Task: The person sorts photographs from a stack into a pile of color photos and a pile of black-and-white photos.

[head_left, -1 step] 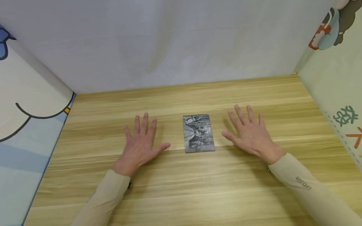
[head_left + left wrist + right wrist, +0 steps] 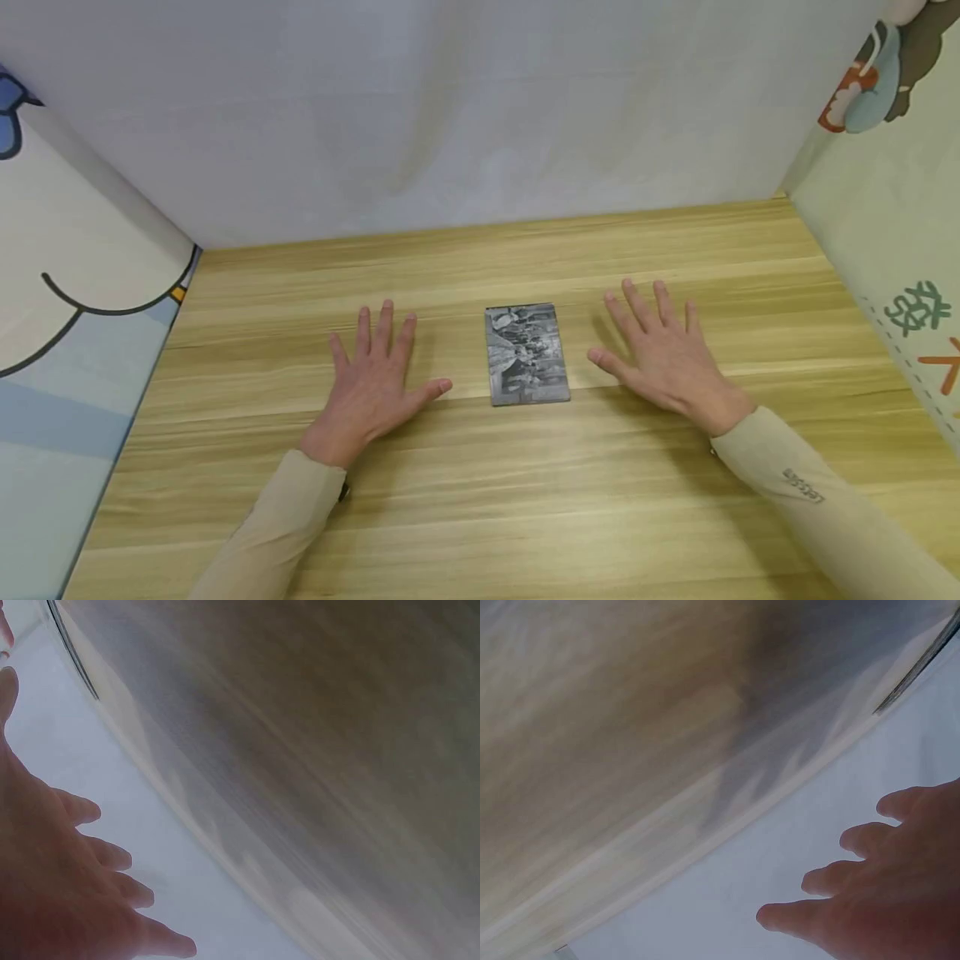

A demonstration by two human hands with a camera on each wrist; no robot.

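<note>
A flat rectangular card with a black-and-white picture of several figures [image 2: 527, 354] lies on the wooden tabletop between my two hands. From the wrist views only its thin dark edge [image 2: 73, 652] shows. To its left is my left hand [image 2: 369, 392], palm down, fingers straight and spread, thumb pointing towards the card. My right hand [image 2: 666, 358] mirrors it on the other side, also palm down with spread fingers. Neither hand touches the card, and both hold nothing. Shadows of the fingers fall on the wood below the right hand [image 2: 900, 877].
The light wooden table [image 2: 480, 508] reaches back to a pale cloth wall [image 2: 315, 133]. Printed panels stand at both sides, a cartoon one [image 2: 90, 225] at the left and a pale green one [image 2: 870, 217] at the right. Beige sleeves [image 2: 281, 517] cover both forearms.
</note>
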